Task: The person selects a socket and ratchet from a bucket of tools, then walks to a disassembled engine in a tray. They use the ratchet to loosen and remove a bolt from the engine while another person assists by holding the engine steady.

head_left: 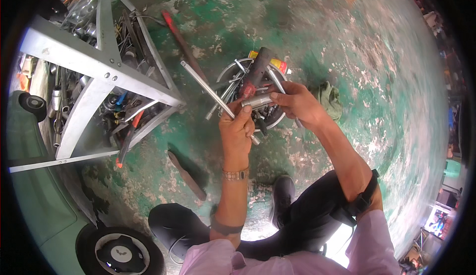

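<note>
Over a round metal tray (pixel 223 73) heaped with tools, both my hands are close together. My left hand (pixel 237 132) is closed around a long silver bar (pixel 206 87) that slants up to the left. Its thumb also presses on one end of a short silver socket (pixel 258 101). The fingers of my right hand (pixel 300 105) pinch the socket's other end. A second silver rod (pixel 276 79) passes by my right hand; whether I hold it cannot be made out. In the tray, a dark-headed hammer (pixel 262 63) lies over several metal tools.
A white metal tool rack (pixel 114 72) full of sockets and tools stands at left, beside a green cart with a wheel (pixel 120 255). A red-ended bar (pixel 181 37), a flat metal strip (pixel 187 176) and a green cloth (pixel 327 101) lie on the floor.
</note>
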Action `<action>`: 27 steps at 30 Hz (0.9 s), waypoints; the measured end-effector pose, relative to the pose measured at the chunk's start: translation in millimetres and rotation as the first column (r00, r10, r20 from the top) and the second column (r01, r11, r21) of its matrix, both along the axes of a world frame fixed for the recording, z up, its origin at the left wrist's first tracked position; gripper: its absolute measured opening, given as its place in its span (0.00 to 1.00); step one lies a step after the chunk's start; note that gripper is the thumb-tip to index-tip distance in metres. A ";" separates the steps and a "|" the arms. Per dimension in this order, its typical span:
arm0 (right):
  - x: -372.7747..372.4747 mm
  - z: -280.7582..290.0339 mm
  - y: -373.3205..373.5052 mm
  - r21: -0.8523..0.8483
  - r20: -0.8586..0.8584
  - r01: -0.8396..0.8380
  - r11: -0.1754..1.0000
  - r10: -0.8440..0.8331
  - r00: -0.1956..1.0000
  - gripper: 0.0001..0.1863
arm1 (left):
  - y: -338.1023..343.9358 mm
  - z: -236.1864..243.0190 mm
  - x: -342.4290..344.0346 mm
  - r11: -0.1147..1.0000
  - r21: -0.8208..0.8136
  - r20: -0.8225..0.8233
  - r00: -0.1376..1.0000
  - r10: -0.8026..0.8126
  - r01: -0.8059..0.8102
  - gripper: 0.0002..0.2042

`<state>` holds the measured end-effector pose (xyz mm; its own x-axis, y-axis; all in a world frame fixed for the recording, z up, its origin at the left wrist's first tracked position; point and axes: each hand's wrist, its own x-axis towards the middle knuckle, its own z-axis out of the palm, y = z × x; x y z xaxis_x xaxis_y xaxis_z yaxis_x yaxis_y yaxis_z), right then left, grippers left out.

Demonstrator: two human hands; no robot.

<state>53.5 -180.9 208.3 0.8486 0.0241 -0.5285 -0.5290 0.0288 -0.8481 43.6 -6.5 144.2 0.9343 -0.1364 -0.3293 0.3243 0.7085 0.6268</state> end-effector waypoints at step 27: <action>4.4 -48.3 -20.5 -0.405 0.199 0.071 0.911 0.012 0.980 0.12 | 4.1 -17.6 -7.1 0.994 0.064 -0.139 0.986 0.095 -0.087 0.07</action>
<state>57.9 -201.4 160.1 0.9316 -0.1856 -0.3126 -0.3586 -0.3290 -0.8736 36.4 -2.4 126.6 0.8854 -0.0298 -0.4638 0.3485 0.7029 0.6200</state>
